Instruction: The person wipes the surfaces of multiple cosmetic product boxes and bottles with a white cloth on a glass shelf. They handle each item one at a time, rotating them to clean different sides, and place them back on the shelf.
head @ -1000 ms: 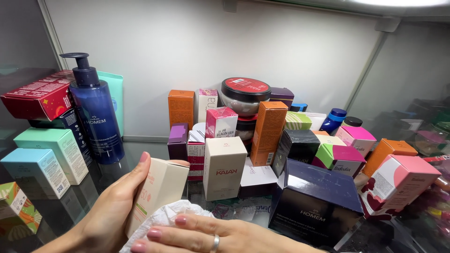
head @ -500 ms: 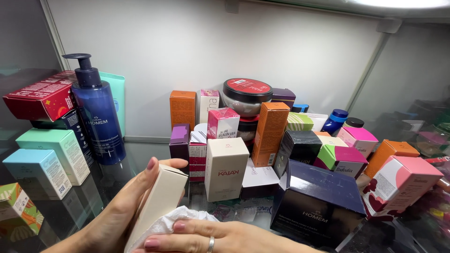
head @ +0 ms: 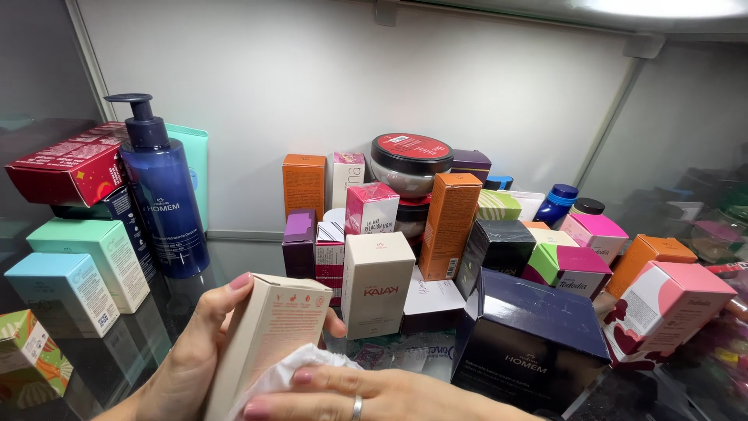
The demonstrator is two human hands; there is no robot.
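Left grip [head: 199,343], beige box [head: 269,343] now steeper

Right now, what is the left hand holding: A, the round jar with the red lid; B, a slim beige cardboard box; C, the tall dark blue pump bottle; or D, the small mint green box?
B: the left hand wraps its fingers around a slim beige cardboard box, tilted, while the right hand presses a white cloth against it; the tall dark blue pump bottle stands untouched on the shelf.
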